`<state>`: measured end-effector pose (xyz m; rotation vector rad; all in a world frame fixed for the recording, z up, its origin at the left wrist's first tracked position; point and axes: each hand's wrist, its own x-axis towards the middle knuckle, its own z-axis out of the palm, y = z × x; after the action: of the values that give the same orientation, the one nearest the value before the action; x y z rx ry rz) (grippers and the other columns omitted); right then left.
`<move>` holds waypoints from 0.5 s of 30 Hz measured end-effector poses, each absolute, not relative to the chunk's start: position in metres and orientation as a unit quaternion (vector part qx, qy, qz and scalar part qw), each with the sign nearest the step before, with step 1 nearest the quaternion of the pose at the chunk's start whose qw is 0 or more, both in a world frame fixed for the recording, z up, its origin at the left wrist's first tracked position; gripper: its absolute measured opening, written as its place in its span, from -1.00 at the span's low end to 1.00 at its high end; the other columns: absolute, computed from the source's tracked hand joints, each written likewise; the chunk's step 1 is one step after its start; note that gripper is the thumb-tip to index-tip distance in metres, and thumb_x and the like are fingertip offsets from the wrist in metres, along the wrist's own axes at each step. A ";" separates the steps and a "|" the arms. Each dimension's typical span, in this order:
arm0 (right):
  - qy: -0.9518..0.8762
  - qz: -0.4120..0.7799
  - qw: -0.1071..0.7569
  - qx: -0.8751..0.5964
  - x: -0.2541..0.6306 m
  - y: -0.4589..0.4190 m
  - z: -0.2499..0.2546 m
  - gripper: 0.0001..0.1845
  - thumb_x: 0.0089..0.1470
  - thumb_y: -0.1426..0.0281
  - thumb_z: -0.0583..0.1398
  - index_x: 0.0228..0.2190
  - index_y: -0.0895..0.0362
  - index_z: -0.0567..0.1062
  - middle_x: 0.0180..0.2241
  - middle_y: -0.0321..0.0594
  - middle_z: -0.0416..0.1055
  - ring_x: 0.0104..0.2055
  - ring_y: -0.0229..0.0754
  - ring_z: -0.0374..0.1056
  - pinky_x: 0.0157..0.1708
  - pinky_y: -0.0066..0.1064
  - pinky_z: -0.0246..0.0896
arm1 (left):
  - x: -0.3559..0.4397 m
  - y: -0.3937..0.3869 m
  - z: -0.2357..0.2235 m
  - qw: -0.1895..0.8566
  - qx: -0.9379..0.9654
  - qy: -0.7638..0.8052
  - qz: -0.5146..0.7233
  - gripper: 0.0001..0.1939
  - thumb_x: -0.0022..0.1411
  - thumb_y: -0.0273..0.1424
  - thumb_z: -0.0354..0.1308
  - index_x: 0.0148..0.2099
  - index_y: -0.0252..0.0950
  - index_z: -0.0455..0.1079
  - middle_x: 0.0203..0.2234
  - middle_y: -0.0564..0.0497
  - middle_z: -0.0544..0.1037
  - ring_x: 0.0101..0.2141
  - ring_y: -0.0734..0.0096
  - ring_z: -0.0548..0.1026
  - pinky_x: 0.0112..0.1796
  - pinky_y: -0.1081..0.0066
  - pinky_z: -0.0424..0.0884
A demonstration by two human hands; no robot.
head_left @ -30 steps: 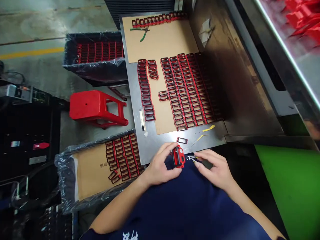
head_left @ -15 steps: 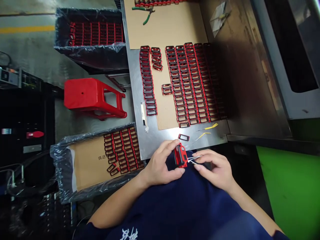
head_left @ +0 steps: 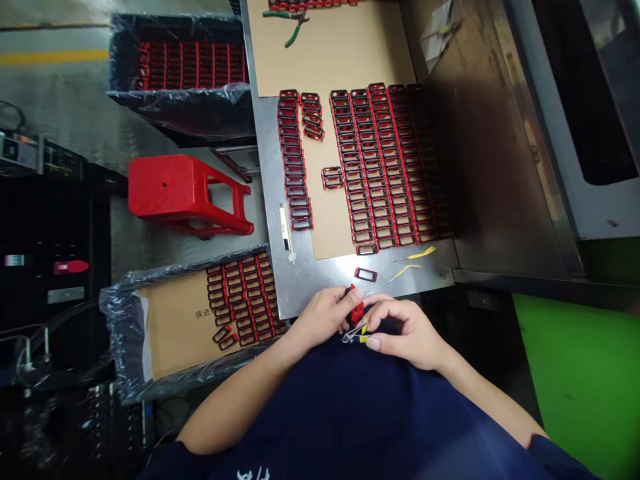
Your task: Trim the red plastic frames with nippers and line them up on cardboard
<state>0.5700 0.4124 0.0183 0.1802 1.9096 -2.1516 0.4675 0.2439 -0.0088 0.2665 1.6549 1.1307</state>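
Note:
My left hand is closed around a small red-and-black plastic frame, held tilted just in front of my shirt; the fingers cover much of it. Thin silver tweezers with yellow on their legs are pinched in my right hand. Their metal end lies close to the lower side of the frame; whether they touch it I cannot tell. A loose frame of the same kind lies on the metal table just beyond my hands. Two thin yellow-ended tools rest to its right.
Rows of red-and-black frames cover cardboard on the table. Green-handled pliers lie at the far end, and a white labelled stick near the left edge. On the left stand a red stool and plastic-lined bins of frames.
My right hand has moved left, close against my left hand, and the tweezers have turned so their yellow parts show. The frame has been rotated and is now more hidden by the fingers.

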 end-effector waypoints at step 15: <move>0.328 -0.917 0.145 0.172 0.564 0.417 0.005 -0.69 -0.03 0.21 0.50 -0.42 0.16 0.60 -0.38 -0.18 0.54 -0.44 -0.23 0.47 -0.35 -0.45 0.48 | 0.482 0.218 0.002 0.207 0.397 0.730 0.517 -0.27 0.14 -0.40 0.34 0.32 -0.26 0.19 0.10 -0.24 0.46 0.12 0.09 0.47 0.14 0.08 0.45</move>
<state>0.5639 0.4172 0.0051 0.4952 0.9450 -2.6428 0.4818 0.2183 0.0017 1.1056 2.0324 1.4392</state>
